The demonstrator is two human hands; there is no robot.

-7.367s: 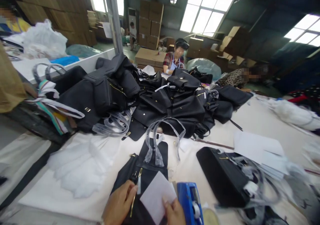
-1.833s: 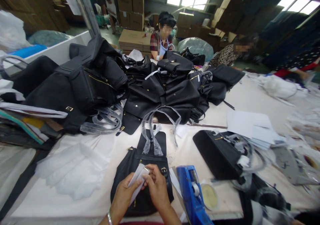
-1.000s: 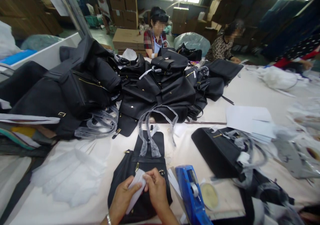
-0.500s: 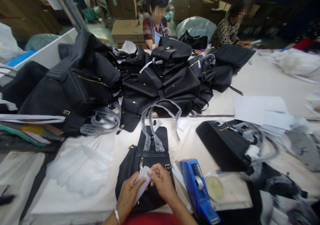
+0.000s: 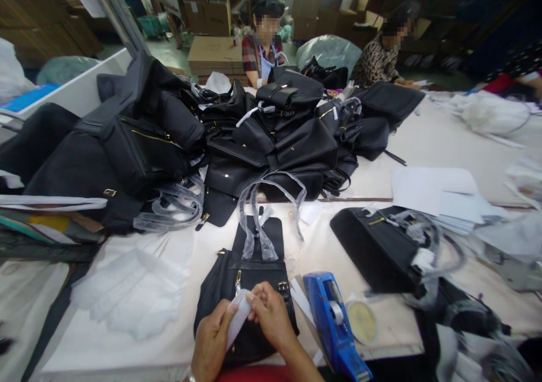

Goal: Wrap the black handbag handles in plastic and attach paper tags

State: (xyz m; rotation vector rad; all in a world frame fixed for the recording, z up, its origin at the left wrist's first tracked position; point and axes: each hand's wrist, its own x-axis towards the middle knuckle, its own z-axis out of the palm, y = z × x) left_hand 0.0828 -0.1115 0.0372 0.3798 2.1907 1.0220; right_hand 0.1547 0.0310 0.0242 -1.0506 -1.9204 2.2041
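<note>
Right in front of me a black backpack (image 5: 262, 274) lies on the table, its flap folded back and its straps wrapped in clear film. Over it my left hand (image 5: 214, 334) is closed on a folded strip of white paper or foam (image 5: 237, 321), thumb on top. At the strip's upper end my right hand (image 5: 271, 314) pinches the edge between thumb and fingers. A gold zip pull (image 5: 238, 277) shows just above the strip. The strip covers part of the bag's front.
A blue tape dispenser (image 5: 334, 325) and a tape roll (image 5: 362, 321) stand to the right. White sheets (image 5: 131, 291) lie left. Black bags (image 5: 271, 139) are piled ahead, another bag (image 5: 376, 249) lies right. Two people (image 5: 262, 48) sit across the table.
Both hands keep hold of the white strip over the backpack, with small finger movements. The left hand has shifted slightly left and down. The view has moved slightly.
</note>
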